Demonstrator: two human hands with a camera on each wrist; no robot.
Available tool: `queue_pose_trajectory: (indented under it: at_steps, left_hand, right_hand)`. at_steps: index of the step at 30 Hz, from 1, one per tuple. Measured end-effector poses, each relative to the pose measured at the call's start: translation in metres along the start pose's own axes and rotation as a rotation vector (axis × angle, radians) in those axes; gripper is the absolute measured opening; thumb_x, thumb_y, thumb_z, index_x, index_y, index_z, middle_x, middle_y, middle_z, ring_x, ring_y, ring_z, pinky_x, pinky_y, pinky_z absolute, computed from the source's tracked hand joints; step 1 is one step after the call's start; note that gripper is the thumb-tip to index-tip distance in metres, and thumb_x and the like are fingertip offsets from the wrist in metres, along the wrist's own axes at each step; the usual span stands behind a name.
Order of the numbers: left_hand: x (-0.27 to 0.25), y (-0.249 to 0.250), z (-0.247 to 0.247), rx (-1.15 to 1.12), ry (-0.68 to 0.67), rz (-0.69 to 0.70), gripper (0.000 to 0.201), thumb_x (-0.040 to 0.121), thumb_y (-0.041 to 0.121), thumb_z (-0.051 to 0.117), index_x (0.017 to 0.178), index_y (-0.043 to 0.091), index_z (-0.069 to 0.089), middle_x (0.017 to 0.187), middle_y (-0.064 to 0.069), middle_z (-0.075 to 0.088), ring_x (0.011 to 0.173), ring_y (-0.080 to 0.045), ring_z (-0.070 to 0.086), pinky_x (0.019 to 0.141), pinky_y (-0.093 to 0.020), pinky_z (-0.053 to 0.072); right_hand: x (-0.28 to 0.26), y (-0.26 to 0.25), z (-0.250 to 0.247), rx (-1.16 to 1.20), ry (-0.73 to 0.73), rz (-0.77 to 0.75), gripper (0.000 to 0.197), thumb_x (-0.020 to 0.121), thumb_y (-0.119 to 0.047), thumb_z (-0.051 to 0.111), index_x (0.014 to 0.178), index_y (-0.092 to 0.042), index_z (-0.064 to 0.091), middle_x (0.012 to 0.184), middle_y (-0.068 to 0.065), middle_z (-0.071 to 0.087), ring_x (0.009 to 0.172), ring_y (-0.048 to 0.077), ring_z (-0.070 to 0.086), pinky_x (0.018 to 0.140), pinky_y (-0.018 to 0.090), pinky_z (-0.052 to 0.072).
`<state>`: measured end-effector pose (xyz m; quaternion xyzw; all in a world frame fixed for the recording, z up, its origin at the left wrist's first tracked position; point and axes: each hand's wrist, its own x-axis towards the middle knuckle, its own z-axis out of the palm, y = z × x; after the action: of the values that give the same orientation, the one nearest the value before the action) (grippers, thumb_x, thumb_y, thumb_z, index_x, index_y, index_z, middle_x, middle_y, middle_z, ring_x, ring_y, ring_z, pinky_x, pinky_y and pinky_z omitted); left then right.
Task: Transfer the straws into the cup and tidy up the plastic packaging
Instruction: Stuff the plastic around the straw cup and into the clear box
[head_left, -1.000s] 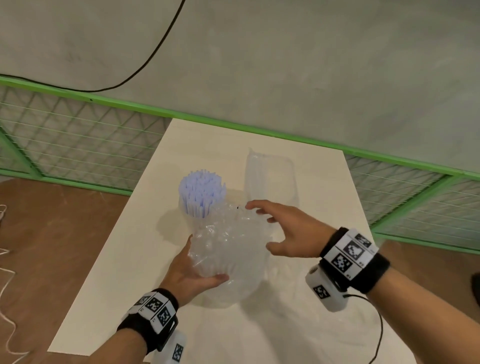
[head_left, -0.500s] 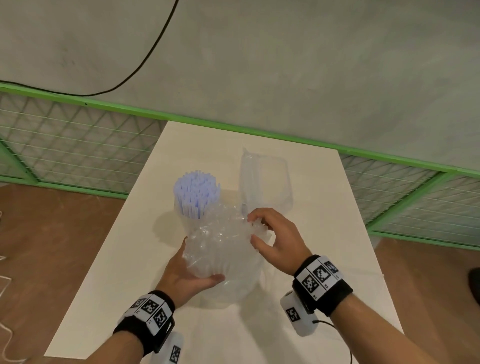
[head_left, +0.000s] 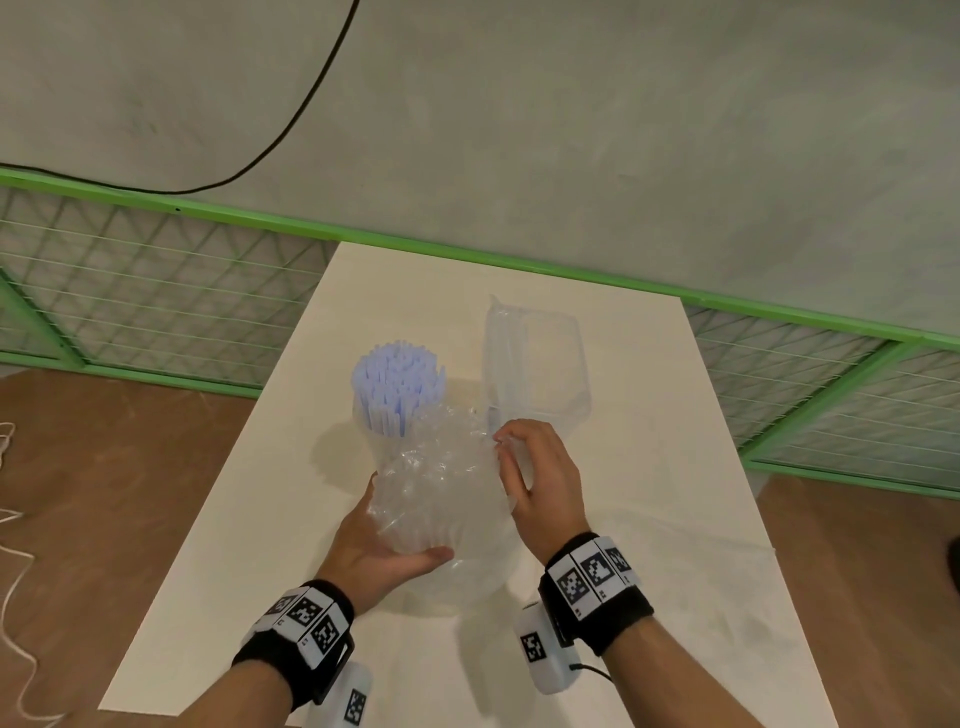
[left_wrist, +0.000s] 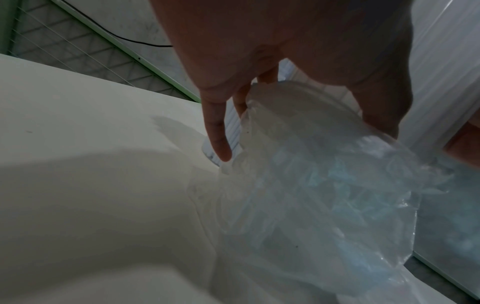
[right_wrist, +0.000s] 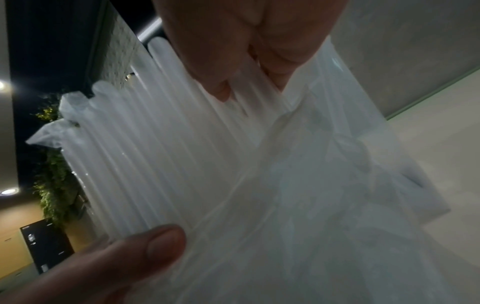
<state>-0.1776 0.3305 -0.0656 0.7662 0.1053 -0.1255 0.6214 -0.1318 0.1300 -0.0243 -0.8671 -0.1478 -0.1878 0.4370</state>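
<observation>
Both hands hold the crumpled plastic packaging above the near middle of the white table. The left hand grips its lower part from 7 o'clock, thumb across the front. The right hand pinches its upper edge at 2 o'clock with curled fingers. The straws stand upright in the cup, at 11 o'clock just behind the packaging. A clear plastic box stands at 1 o'clock.
</observation>
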Motion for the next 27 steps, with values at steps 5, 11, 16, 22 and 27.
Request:
queue_pose_trajectory:
  at_steps: [5, 11, 16, 22, 27]
  left_hand:
    - [0.001, -0.001, -0.001, 0.002, -0.007, -0.016, 0.079, 0.052, 0.029, 0.095, 0.121, 0.013, 0.061, 0.101, 0.006, 0.074, 0.093, 0.004, 0.068, 0.071, 0.0, 0.045]
    - [0.0, 0.001, -0.001, -0.031, -0.023, -0.042, 0.076, 0.056, 0.022, 0.094, 0.123, 0.013, 0.059, 0.101, 0.005, 0.074, 0.089, 0.008, 0.067, 0.068, 0.002, 0.043]
    - [-0.001, 0.004, -0.001, -0.021, -0.041, -0.055, 0.074, 0.058, 0.024, 0.093, 0.123, 0.012, 0.059, 0.101, 0.005, 0.073, 0.088, 0.011, 0.066, 0.067, 0.004, 0.041]
    - [-0.003, 0.007, -0.001, -0.024, -0.029, -0.064, 0.07, 0.061, 0.019, 0.092, 0.122, 0.018, 0.058, 0.1, 0.007, 0.072, 0.083, 0.016, 0.063, 0.063, 0.005, 0.04]
    - [-0.003, 0.009, -0.001, 0.003, -0.011, -0.068, 0.064, 0.061, 0.015, 0.092, 0.116, 0.011, 0.06, 0.094, 0.007, 0.07, 0.077, 0.021, 0.061, 0.061, 0.006, 0.038]
  right_hand:
    - [0.003, -0.002, -0.001, 0.028, -0.003, 0.085, 0.02, 0.099, -0.019, 0.052, 0.116, -0.014, 0.061, 0.108, -0.007, 0.067, 0.102, 0.004, 0.061, 0.089, 0.01, 0.043]
    - [0.006, -0.01, 0.001, 0.017, 0.108, 0.02, 0.023, 0.096, -0.021, 0.049, 0.107, -0.009, 0.065, 0.103, -0.007, 0.066, 0.098, 0.008, 0.061, 0.089, 0.012, 0.043]
    - [0.017, -0.017, -0.005, 0.113, 0.097, 0.151, 0.015, 0.094, -0.008, 0.061, 0.099, -0.022, 0.059, 0.095, -0.008, 0.067, 0.091, -0.004, 0.06, 0.081, 0.006, 0.039]
    - [0.029, -0.022, -0.016, 0.217, 0.023, 0.217, 0.006, 0.095, -0.017, 0.063, 0.098, -0.021, 0.059, 0.085, -0.017, 0.067, 0.08, 0.001, 0.061, 0.072, 0.012, 0.044]
    - [0.031, -0.017, -0.017, 0.225, -0.144, 0.203, 0.007, 0.095, -0.017, 0.063, 0.1, -0.019, 0.059, 0.094, -0.007, 0.07, 0.091, 0.012, 0.066, 0.084, 0.037, 0.053]
